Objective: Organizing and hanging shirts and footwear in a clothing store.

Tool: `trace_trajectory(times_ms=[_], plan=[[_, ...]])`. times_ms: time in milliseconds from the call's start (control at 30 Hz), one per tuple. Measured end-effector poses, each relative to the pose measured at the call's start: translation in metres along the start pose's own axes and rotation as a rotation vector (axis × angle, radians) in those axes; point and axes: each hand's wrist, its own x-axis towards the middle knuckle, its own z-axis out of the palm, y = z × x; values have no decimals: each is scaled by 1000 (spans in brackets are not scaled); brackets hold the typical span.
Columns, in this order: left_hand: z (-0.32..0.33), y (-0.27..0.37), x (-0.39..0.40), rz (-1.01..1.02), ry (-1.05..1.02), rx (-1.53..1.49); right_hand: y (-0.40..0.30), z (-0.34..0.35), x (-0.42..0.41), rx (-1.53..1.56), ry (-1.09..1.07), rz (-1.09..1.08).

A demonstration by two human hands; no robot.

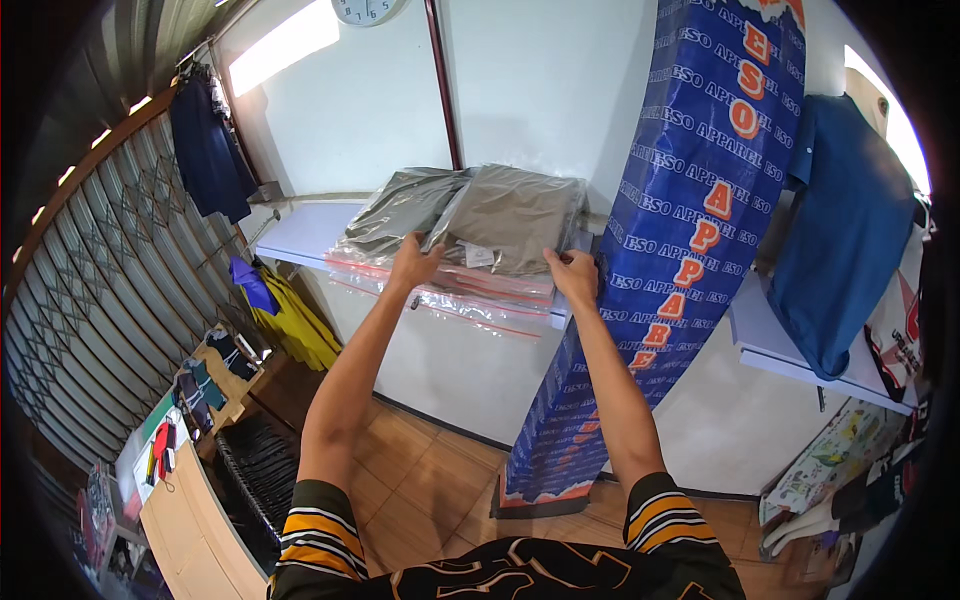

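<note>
A folded brown garment in a clear plastic bag (517,214) lies on top of a pile of bagged clothes on the shelf before me. My left hand (416,262) pinches the near left side of this bag, thumb towards the middle. At its near right corner, my right hand (576,276) has hold of the edge with curled fingers. A small white tag (478,256) shows through the plastic between my hands. Partly under the left side is a dark olive garment in another clear bag (401,206). Red seal strips (517,283) run along the bags' front edges, which overhang the shelf.
The pale shelf (300,229) runs along a white wall. A tall blue printed banner (675,210) leans close to my right arm. Beyond it hangs a blue shirt (840,232). Left are a yellow garment (296,319), a wooden table (199,525) and a folding metal gate (90,285).
</note>
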Motion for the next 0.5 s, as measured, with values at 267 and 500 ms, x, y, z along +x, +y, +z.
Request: trace_trajectory(times_ms=[267,500], plan=[[10,-9,21,-117,17,131,7,-2,28,19,-126,-139],[-6,11,2,-211,-185,46,8,-9,11,311,-33,-99]])
